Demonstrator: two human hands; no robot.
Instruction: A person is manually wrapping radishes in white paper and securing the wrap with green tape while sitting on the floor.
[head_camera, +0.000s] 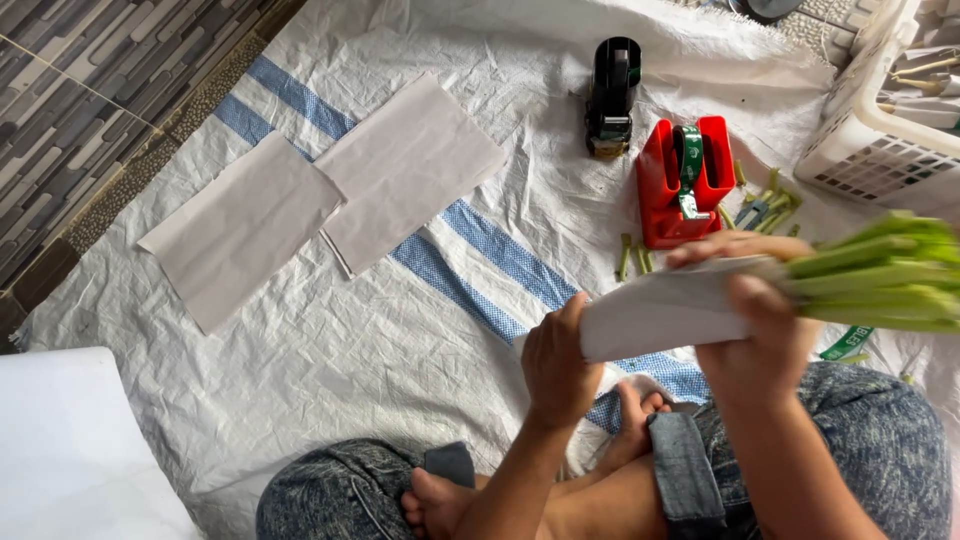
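Both hands clamp the bundle: left hand (558, 365) grips the white paper wrap (665, 312), right hand (755, 330) squeezes the green stalks (880, 275); best kept tight.

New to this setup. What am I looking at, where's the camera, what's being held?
There is one view, from a camera worn on the person's head, looking down at their lap as they sit cross-legged on a white woven sheet with blue stripes. No machine: just two bare hands. The left hand and right hand hold a bundle of green stalks wrapped in white paper. On the sheet lie two spare paper sheets, a red tape dispenser, a black one and cut stalk ends. A white basket stands at the right.
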